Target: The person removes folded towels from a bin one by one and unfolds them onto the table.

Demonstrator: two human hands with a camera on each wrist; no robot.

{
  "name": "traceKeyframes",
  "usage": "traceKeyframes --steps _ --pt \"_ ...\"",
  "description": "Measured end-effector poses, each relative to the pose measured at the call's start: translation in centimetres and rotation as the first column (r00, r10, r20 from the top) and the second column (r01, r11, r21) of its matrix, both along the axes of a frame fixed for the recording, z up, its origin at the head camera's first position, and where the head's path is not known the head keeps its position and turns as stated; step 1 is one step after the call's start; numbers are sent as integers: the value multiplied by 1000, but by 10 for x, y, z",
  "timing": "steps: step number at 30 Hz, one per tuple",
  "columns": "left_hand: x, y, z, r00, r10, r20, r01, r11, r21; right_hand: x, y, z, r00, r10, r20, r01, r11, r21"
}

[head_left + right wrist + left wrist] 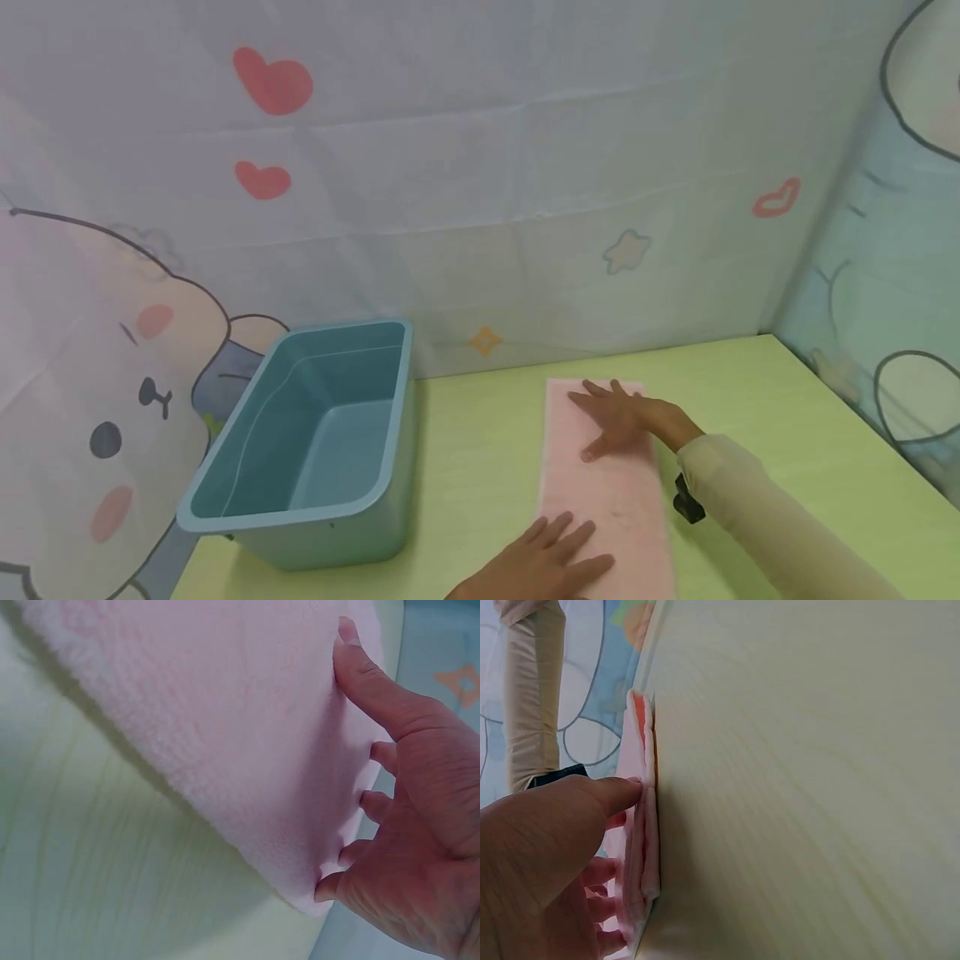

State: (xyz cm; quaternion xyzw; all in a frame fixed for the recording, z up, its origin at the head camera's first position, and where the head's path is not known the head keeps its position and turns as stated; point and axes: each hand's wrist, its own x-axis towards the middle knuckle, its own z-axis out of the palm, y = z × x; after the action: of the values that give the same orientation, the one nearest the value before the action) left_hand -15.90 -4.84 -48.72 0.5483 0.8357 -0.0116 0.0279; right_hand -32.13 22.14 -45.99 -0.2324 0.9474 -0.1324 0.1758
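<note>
A pink, fluffy cloth (577,492) lies folded in a long strip on the table, running from near the back edge to the front. In the left wrist view its side shows stacked layers. My right hand (618,417) rests on the far end, fingers spread. My left hand (536,562) lies over the near part, fingers spread and fairly straight. The left thumb (619,793) touches the folded side edge. In the right wrist view, the right fingertips (328,887) meet the cloth near its end and the thumb (367,682) reaches across its surface.
A blue-green plastic basin (393,467) with nothing in it stands on the left of the pale green table (472,450). Behind rises a cartoon-printed fabric backdrop (450,167), continuing down the right side. A black strap device (688,502) is on the right wrist.
</note>
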Motion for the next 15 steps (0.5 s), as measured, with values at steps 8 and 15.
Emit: traceKeyframes --steps 8,15 --pt "-1 0 -5 997 20 -71 -20 1000 6 -7 -15 6 999 32 10 -32 999 25" --pt "2 1 -8 980 56 -189 -56 998 9 -14 -26 8 999 29 26 -29 999 19"
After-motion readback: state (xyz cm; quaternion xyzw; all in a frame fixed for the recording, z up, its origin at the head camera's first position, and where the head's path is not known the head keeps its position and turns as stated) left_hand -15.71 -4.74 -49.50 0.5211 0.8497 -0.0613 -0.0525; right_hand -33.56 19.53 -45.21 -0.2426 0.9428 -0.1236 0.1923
